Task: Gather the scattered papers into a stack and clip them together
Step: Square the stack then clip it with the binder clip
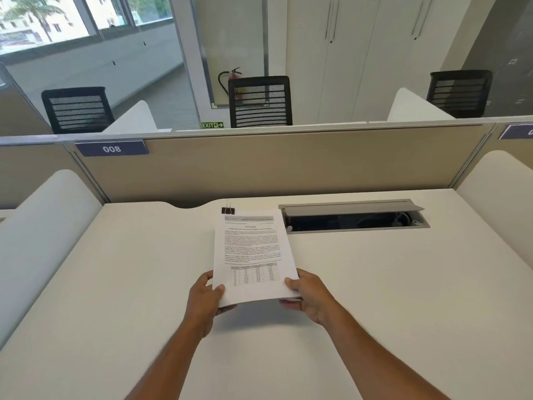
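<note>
Left hand (205, 295): curled round the near left corner of the stack of papers (253, 255), thumb lying on the top sheet, fingers tucked beneath. Right hand (307, 295): gripped the near right corner likewise, thumb on top, fingers under the lower edge. Both forearms reached forward from the bottom of the view, converging toward the stack, wrists roughly level.

Stack of papers: gathered into one pile, held at its near end just above the desk (115, 284), a faint shadow beneath that end; whether the far end rested on the surface, unclear. Printed text and a table visible on the top sheet, too small to read.

Black binder clip (228, 210): at the far left corner of the stack, handles upright; whether clamped on the sheets or merely standing behind them, not clear.

Further out: open cable tray (354, 219) just right of the stack's far end; beige partition (259, 166) behind, with a label reading 008 (112, 148).
</note>
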